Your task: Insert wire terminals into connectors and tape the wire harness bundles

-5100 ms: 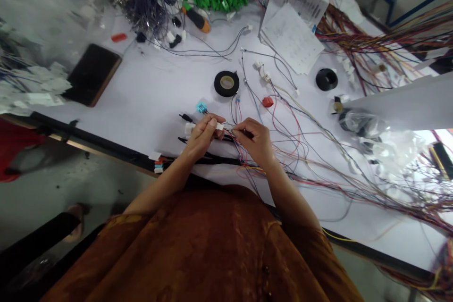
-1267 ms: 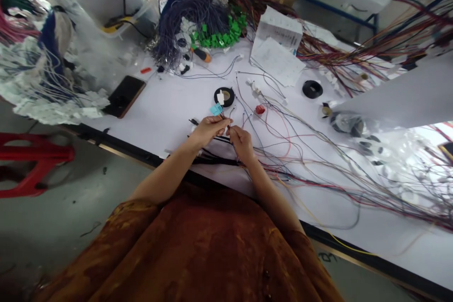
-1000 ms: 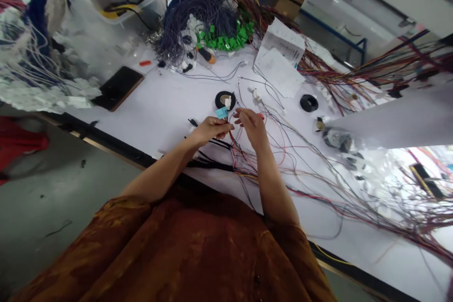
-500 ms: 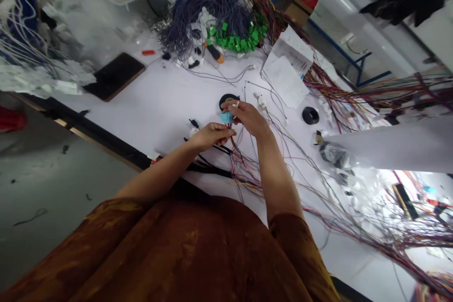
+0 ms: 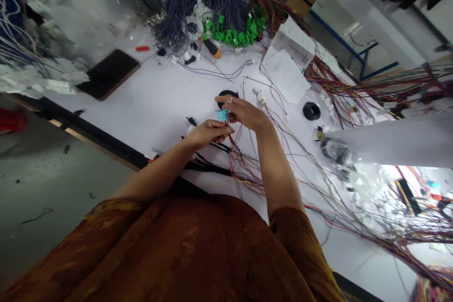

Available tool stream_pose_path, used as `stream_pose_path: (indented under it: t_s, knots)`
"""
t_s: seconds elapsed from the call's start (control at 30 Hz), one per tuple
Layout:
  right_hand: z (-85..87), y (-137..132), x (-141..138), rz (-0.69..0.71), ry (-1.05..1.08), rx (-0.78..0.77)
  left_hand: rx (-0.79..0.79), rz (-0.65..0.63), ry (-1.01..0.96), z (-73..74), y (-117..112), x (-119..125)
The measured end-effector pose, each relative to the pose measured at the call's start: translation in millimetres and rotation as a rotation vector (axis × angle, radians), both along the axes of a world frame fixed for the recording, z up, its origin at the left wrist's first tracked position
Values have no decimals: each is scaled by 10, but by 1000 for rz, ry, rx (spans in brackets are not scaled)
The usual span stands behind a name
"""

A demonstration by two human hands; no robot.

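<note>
A blue plastic wire connector [image 5: 222, 115] sits between a worker's two bare hands, held above a white-topped workbench [image 5: 152, 99]. The left hand [image 5: 209, 133] is curled closed just below the connector, gripping it with the thin red and dark leads [image 5: 233, 152] that run down from it. The right hand [image 5: 244, 113] reaches across from beside the connector, its fingers [image 5: 221, 99] extended over the top; whether it is gripping or only touching cannot be told.

Just behind the connector, a roll of black electrical tape [image 5: 226, 94] lies partly hidden by the right hand's fingers. Just left of the connector are a white plug [image 5: 191, 129] and a small black plug [image 5: 191, 121], and a thick black cable bundle [image 5: 208, 168] runs below it. Loose multicoloured wires [image 5: 311, 203] spread across the bench to its right, near a black ring-shaped spool [image 5: 311, 111] and printed papers [image 5: 286, 75].

Farther beyond the connector lie a black-and-orange screwdriver [image 5: 211, 48], a bunch of green connectors [image 5: 235, 33] and a large coil of dark blue wire [image 5: 201, 4]. Well to its left rests a dark tablet or phone [image 5: 108, 73]. A rust-orange patterned sleeve [image 5: 293, 245] covers the worker's right upper arm, nearest the camera.
</note>
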State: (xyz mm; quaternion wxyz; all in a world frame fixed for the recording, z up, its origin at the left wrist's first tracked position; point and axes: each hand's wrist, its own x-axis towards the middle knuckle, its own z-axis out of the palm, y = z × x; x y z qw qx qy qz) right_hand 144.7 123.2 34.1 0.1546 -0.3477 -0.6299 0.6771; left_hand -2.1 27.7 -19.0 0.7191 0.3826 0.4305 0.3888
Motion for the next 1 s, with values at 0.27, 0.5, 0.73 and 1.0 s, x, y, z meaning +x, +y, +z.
stream_pose_path:
  t_s: [0.27, 0.5, 0.73, 1.0]
  knots:
    - [-70, -499, 284, -101, -207, 316, -54, 108, 42, 88, -40, -48]
    - [-273, -1032, 240, -147, -191, 459, 19, 58, 197, 154, -79, -61]
    - [-209, -540, 879, -471, -314, 479, 139, 282, 372, 108, -138, -29]
    - [-313, 418, 1274, -557, -797, 629, 82, 255, 373, 88, -74, -38]
